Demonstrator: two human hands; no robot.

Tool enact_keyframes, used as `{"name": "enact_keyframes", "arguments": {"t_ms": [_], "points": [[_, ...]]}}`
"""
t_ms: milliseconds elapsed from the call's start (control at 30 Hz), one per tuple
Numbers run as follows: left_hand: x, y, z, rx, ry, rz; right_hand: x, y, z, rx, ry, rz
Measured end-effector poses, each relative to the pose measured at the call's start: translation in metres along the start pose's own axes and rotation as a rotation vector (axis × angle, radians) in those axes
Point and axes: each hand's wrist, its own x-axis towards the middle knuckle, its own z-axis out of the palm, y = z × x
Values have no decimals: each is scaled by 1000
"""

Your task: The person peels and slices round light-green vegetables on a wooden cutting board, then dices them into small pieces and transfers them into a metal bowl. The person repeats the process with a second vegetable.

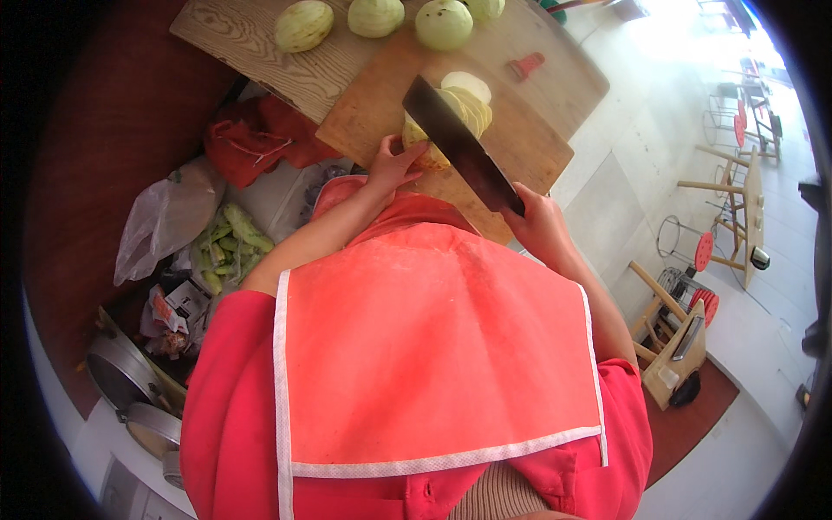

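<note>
My right hand (pixel 536 218) grips the handle of a dark-bladed cleaver (pixel 458 146). The blade lies across a pale, peeled round vegetable, possibly kohlrabi, on a wooden cutting board (pixel 533 153). With thumb and fingers, my left hand (pixel 393 168) steadies the near part of this vegetable (pixel 434 158), left of the blade. Overlapping thin slices (pixel 478 114) lie beyond the blade, with a whitish end piece (pixel 467 86) behind them. The blade hides part of the vegetable, so I cannot tell how deep its edge sits.
Several whole peeled vegetables (pixel 444 25) sit along the table's far side. A red peeler (pixel 528 65) lies right of them. On the left are a red bag (pixel 260 140), a clear plastic bag (pixel 170 211) and green vegetables (pixel 231 244). Stools (pixel 703 252) stand at the right.
</note>
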Motion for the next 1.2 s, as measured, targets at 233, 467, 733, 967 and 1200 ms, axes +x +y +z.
{"name": "enact_keyframes", "arguments": {"t_ms": [233, 467, 733, 967, 1200], "points": [[1, -1, 1, -5, -1, 5, -5, -4, -4, -62, -1, -11], [4, -1, 2, 21, 21, 22, 15, -6, -3, 8, -98, 28], [6, -2, 2, 6, 54, 54, 47, -11, 9, -50, -103, -65], [8, -1, 4, 47, 79, 55, 64, -13, 30, -58, -63, -88], [1, 1, 7, 53, 48, 130, 92, -2, 68, -165, -27, -62]]}}
